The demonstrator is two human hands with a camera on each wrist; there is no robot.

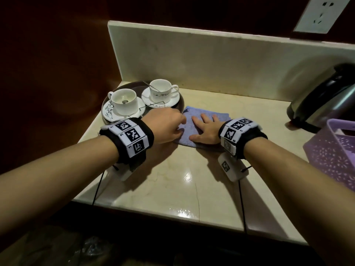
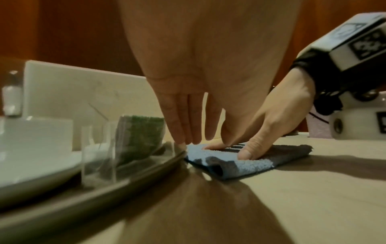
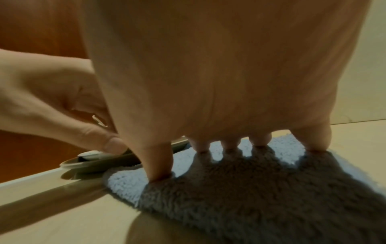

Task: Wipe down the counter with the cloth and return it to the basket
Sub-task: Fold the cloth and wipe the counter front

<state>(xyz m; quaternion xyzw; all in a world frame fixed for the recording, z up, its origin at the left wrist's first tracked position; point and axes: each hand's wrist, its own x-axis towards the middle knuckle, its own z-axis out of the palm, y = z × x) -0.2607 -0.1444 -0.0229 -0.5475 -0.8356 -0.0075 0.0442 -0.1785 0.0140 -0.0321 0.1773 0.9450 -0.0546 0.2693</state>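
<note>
Folded light-blue terry cloth (image 1: pixel 203 127) lies flat on the glossy beige marble counter (image 1: pixel 172 181), just beside the round dark tray (image 1: pixel 180 101) holding two white cups on saucers. Right hand (image 1: pixel 206 131) presses on it, palm down, fingers straight and spread, nothing gripped. Left hand (image 1: pixel 167 127) sits at the cloth's left edge by the tray rim, fingers pointing down, mostly straight; whether it touches cloth or tray is unclear. Purple perforated plastic basket (image 1: pixel 334 150) stands at right, well apart. Steel kettle (image 1: pixel 324 98) behind it. Step looks like wiping, mid-task. Next: slide the cloth across the bare counter, keeping clear of the tray, then carry it to the basket.
</note>
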